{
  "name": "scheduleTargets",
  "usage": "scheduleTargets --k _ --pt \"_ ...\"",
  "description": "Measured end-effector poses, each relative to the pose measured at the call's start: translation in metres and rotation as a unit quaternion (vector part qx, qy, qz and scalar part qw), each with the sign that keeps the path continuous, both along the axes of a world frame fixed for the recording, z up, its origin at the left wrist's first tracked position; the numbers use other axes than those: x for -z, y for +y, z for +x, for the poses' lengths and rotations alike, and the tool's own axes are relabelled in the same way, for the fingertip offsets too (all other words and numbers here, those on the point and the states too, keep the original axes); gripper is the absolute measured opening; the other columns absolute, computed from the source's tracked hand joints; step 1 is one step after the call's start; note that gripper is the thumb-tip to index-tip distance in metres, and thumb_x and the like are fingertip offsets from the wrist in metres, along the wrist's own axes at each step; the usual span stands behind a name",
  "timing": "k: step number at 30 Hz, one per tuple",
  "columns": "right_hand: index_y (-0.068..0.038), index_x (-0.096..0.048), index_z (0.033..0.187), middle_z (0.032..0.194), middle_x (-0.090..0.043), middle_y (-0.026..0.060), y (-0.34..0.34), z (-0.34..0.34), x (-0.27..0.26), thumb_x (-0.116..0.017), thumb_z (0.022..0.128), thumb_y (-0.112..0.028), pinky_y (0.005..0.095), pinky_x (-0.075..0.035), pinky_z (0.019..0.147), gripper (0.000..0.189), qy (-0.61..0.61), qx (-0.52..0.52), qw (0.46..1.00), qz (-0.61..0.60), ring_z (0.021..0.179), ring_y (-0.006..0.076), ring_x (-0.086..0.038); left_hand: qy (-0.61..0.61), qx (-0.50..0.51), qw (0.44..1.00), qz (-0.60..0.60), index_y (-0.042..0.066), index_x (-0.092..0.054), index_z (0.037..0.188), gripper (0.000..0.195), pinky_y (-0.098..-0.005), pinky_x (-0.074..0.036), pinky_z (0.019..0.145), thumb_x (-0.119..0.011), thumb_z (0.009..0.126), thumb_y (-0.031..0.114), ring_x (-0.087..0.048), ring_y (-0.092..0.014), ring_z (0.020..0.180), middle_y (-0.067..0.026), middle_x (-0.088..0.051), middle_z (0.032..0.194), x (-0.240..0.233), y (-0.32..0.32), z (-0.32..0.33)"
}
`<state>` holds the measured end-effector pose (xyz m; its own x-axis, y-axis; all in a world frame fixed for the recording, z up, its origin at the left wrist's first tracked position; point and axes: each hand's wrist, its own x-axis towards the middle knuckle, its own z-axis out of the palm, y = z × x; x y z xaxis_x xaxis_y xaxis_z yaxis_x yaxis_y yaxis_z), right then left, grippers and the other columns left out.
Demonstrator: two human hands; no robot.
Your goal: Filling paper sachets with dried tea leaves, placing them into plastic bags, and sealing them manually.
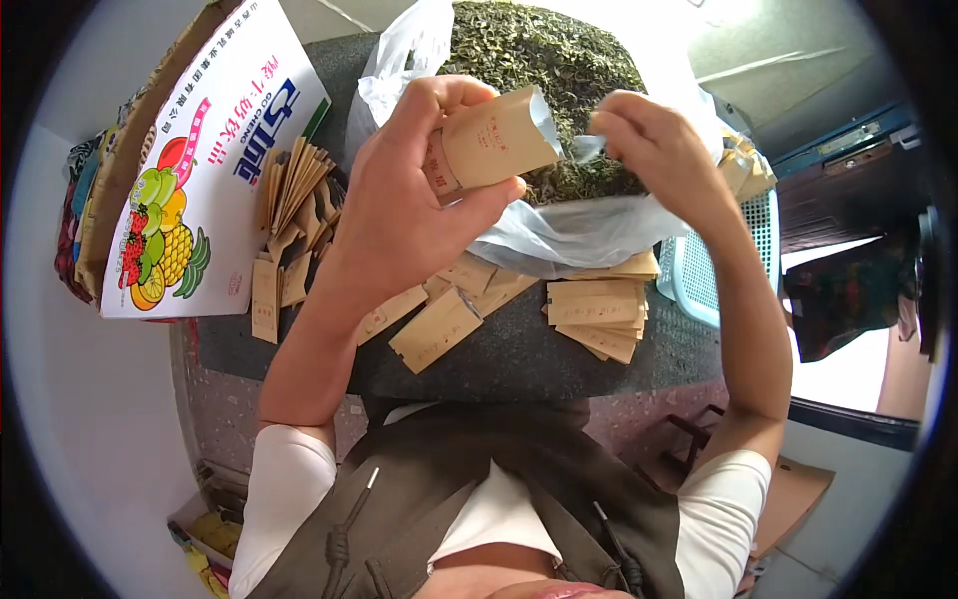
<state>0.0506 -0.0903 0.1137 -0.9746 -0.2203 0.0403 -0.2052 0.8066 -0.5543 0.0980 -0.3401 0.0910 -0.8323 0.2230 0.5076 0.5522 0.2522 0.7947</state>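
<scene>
My left hand (419, 187) holds a small tan paper packet (498, 142) between thumb and fingers, its open mouth turned to the right, showing a pale lining. My right hand (658, 142) is closed around a small pale scoop-like piece (587, 147), just right of the packet's mouth. Beneath both hands a large heap of dried green leaves (539, 52) lies in a white translucent plastic bag (569, 232). Below the bag, a stack of flat tan packets (595, 303) and several loose ones (438, 329) rest on the dark speckled tabletop (516, 359).
At the left stands a printed white carton (202, 187), with many packets (292, 202) piled beside it. A light blue plastic basket (692, 277) sits at the table's right edge; more tan packets (748, 172) are at its far end.
</scene>
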Motion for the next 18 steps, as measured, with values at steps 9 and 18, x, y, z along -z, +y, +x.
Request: scheduleTargets --k 9,18 --pt "-0.008 -0.068 0.1 0.076 -0.06 -0.0026 -0.007 -0.021 0.007 -0.056 0.099 -0.03 0.0212 -0.042 0.06 0.025 -0.046 0.042 0.965 -0.256 0.067 0.0055 -0.053 -0.026 -0.016 0.999 0.012 0.003 -0.053 0.116 0.047 -0.0324 -0.054 0.081 -0.078 0.076 0.005 -0.065 -0.018 0.095 -0.0113 -0.064 0.105 0.005 0.0 -0.007" --pt "-0.009 -0.071 0.096 0.074 -0.058 -0.0034 0.028 -0.004 -0.033 -0.057 0.1 -0.032 0.0226 -0.037 0.059 0.027 0.018 0.031 0.961 -0.274 0.064 0.0046 -0.049 -0.042 -0.021 0.998 -0.031 0.003 -0.054 0.115 0.043 -0.0357 -0.054 0.081 -0.075 0.079 0.012 -0.067 -0.025 0.095 -0.0153 -0.066 0.104 -0.002 0.015 -0.017"
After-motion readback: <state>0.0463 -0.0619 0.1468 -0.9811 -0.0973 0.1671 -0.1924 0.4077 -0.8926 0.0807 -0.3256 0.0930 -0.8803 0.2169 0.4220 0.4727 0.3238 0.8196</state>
